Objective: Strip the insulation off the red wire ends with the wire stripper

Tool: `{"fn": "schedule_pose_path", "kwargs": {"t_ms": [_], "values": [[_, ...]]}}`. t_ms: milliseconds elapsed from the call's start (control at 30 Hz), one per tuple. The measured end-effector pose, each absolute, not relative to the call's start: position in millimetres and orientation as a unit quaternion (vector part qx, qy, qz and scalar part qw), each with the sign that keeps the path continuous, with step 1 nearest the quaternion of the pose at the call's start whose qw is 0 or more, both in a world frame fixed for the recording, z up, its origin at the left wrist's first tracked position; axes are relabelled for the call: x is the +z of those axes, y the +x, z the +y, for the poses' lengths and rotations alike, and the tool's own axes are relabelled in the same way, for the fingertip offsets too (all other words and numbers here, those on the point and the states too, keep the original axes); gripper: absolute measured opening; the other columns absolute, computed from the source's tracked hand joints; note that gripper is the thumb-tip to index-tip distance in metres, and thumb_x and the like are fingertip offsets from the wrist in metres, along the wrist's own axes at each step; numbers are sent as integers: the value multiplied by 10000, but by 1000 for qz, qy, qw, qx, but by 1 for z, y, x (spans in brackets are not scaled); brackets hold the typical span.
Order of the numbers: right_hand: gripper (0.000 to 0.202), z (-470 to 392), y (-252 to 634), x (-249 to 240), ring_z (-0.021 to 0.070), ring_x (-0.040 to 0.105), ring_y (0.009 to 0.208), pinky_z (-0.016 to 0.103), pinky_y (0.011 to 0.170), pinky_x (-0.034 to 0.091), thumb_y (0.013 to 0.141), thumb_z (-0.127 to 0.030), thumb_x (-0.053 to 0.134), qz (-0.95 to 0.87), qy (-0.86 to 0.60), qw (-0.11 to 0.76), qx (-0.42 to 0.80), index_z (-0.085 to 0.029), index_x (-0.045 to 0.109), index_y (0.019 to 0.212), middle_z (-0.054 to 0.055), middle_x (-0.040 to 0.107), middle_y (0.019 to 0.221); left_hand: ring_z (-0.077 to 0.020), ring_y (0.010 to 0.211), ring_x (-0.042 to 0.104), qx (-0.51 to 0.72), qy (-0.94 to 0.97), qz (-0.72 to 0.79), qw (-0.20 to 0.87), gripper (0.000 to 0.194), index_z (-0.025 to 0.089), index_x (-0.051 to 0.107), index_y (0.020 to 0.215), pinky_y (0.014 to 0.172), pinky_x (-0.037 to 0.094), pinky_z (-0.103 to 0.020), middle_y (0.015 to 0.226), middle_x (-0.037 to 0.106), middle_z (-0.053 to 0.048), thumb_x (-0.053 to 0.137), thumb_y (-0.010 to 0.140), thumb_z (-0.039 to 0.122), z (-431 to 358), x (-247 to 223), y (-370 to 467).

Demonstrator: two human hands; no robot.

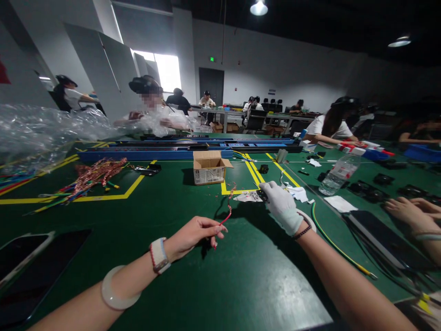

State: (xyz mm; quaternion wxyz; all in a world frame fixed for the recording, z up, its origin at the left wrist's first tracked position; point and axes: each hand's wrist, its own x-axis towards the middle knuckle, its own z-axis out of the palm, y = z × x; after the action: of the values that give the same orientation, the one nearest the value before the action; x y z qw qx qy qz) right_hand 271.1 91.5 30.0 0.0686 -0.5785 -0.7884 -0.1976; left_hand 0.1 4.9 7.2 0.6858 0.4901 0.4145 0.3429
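Observation:
Between the thumb and fingertips of my bare left hand (201, 233) is a red wire (226, 219). Its far end is stripped to frayed, bent copper strands (231, 195) that rise over the table. My right hand (280, 202) wears a white glove and reaches further forward, its fingers closed on a small black object (262, 195) whose kind I cannot make out. Touching or right beside that object lies a crumpled, silvery flat piece (247, 197) with small specks on it. Red-brown scraps are scattered nearby.
An opened cardboard box (209, 169) stands ahead. To the left lies a heap of copper strands and wires (98, 177). A water bottle (341, 172), a green-yellow cable (336, 250) and a co-worker's hands (409, 214) are at right. Bubble wrap (51, 126) covers the far left.

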Motion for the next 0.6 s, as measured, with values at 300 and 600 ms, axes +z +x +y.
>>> {"fn": "schedule_pose_path", "kwargs": {"t_ms": [300, 600], "values": [[343, 119, 229, 88, 226, 629, 874, 316, 701, 459, 915, -136, 336, -794, -570, 72, -197, -222, 495, 1206, 117, 583, 1108, -86, 550, 562, 346, 479, 422, 688, 283, 102, 734, 888, 572, 482, -233, 763, 687, -42, 776, 709, 316, 5, 8, 2], [198, 192, 171, 136, 264, 660, 969, 343, 853, 496, 844, -149, 545, -830, -556, 24, 39, -97, 649, 1003, 183, 691, 995, -88, 553, 561, 329, 492, 422, 687, 290, 100, 731, 878, 590, 480, -241, 746, 681, -36, 766, 718, 339, 4, 10, 2]]}}
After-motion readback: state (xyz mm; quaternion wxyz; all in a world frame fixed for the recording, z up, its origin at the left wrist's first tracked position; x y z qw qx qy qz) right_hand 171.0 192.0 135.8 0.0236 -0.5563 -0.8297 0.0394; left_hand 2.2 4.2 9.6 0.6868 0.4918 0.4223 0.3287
